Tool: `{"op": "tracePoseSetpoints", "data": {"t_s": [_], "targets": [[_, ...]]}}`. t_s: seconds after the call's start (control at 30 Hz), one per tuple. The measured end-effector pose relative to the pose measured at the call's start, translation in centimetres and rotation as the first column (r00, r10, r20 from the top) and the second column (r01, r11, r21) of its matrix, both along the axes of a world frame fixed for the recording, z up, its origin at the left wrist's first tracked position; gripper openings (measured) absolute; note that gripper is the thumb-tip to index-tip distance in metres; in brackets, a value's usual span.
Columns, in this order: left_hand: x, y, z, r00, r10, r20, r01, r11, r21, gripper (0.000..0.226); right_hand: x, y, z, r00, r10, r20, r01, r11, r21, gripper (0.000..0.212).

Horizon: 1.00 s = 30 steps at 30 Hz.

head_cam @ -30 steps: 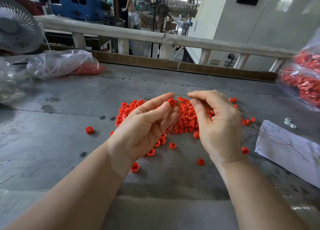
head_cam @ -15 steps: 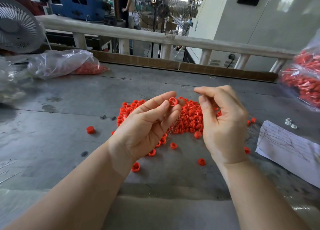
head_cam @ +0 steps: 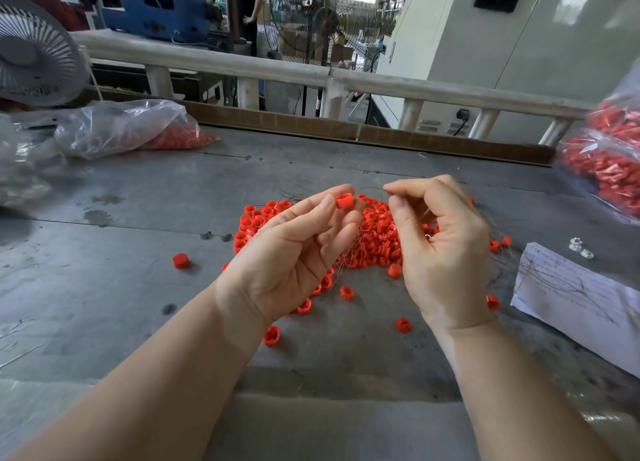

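The left hand (head_cam: 298, 252) pinches one red cap (head_cam: 344, 201) between thumb and fingertips, held above the pile of caps (head_cam: 375, 242) on the table (head_cam: 138, 287). Just to its right, near but apart, the right hand (head_cam: 440, 245) pinches a thin wire (head_cam: 372, 188) whose free end points left, just over the cap, so threading likely means bringing the wire down and leftward into it

Grey worktable (head_cam: 104, 287); pale railing (head_cam: 207, 60) behind; blue machine (head_cam: 156, 10), pedestal fan (head_cam: 325, 20), white cabinet (head_cam: 502, 51) beyond; daylit hall.
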<state>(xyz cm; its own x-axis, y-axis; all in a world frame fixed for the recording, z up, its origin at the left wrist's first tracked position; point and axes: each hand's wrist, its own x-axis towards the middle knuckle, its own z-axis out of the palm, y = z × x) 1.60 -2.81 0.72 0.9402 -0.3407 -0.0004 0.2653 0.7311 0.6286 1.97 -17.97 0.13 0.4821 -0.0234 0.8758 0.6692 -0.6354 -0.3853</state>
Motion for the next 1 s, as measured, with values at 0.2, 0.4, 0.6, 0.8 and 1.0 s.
{"op": "tracePoseSetpoints", "data": {"t_s": [0.2, 0.4, 0.6, 0.8, 1.0], "targets": [[-0.12, 0.06, 0.16, 0.999, -0.038, -0.020, 0.037, 0.999, -0.018, 0.022, 0.03, 0.06, -0.09, 1.000, 0.010, -0.009, -0.010, 1.000, 0.007, 0.010], [-0.20, -0.02, 0.25, 0.999, -0.047, -0.024, 0.047, 0.999, -0.024, 0.023, 0.07, 0.03, -0.10, 1.000, 0.012, -0.008, -0.012, 1.000, 0.010, 0.011], [-0.13, -0.03, 0.18, 0.999, -0.033, -0.013, 0.032, 0.999, -0.018, 0.021, 0.08, 0.05, -0.08, 1.000, 0.015, -0.007, -0.015, 1.000, 0.005, 0.011], [-0.06, -0.02, -0.08, 1.000, 0.000, 0.016, 0.000, 1.000, -0.016, 0.023, 0.03, 0.03, -0.05, 1.000, 0.010, -0.001, -0.010, 1.000, -0.003, 0.011], [-0.04, 0.09, -0.41, 0.997, 0.015, 0.071, -0.018, 0.999, 0.043, 0.028, -0.02, 0.05, -0.03, 1.000, 0.009, -0.003, -0.009, 1.000, -0.010, 0.011]]}}
